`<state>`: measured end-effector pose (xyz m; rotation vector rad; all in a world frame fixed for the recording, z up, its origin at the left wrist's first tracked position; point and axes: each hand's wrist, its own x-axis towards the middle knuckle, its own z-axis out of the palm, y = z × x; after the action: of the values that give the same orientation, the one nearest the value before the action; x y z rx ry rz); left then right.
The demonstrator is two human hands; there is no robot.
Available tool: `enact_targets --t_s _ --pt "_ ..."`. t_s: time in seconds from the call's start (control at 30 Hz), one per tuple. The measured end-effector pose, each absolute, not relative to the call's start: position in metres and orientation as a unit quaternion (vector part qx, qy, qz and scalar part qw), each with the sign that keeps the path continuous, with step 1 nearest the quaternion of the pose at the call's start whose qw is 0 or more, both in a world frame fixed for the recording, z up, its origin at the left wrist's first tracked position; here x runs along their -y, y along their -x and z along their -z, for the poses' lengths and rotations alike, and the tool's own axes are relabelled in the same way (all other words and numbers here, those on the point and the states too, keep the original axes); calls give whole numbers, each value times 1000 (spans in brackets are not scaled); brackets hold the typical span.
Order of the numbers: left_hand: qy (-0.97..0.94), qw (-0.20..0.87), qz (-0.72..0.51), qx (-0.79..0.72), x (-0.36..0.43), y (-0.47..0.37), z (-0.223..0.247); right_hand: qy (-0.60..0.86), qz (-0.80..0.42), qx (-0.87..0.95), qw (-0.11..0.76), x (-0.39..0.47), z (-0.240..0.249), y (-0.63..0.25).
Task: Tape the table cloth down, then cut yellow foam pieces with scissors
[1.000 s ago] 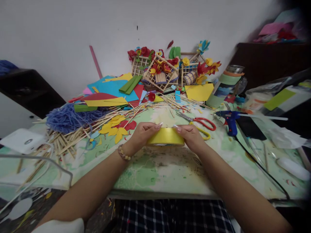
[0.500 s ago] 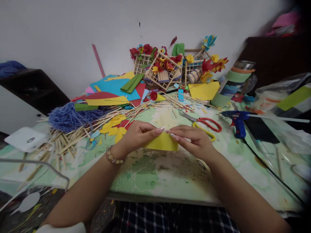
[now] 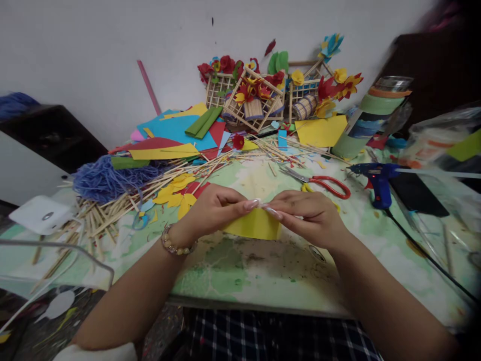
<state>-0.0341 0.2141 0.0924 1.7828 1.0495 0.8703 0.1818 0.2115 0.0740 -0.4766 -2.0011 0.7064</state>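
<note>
Over the front of the table, a small piece of yellow paper (image 3: 255,226) is pinched between my two hands. My left hand (image 3: 220,208) grips its top edge with thumb and fingers closed. Beside it, my right hand (image 3: 306,215) pinches the same edge, the fingertips of both hands almost meeting. The paper's lower part hangs down in view; the upper part is hidden behind my fingers. Just beyond my right hand lie red-handled scissors (image 3: 326,184) and a yellow-handled pair (image 3: 307,187), partly covered by the hand. Yellow paper petals (image 3: 175,193) lie past my left hand.
A blue glue gun (image 3: 379,183) with a lit red light stands at right, its black cord trailing forward. Wooden sticks (image 3: 101,220) and blue yarn (image 3: 112,180) are heaped at left. Stick frames with paper flowers (image 3: 255,98) lean at the wall, near a tall bottle (image 3: 370,120).
The view has shifted slightly, so things on the right appear farther right. Both hands keep their pinch on the yellow paper, with little other movement.
</note>
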Motion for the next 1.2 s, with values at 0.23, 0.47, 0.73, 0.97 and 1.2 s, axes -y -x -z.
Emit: enact_targets --t_s 0.23,0.47,0.73,0.97,1.2 --pt "-698 463 -345 -424 -214 34 -92 181 -207 812 514 -212 -68 -176" --pt "-658 498 -360 -436 -215 33 -92 240 -334 760 503 -212 -63 -179" --pt "-721 436 -345 -413 -215 34 -89 285 -443 663 533 -208 -58 -163" --pt "-736 419 -343 -408 -213 30 -89 313 -324 650 612 -195 -58 -151" --pt "-757 407 -329 -391 -212 30 -88 335 -402 493 695 -210 -54 -160"
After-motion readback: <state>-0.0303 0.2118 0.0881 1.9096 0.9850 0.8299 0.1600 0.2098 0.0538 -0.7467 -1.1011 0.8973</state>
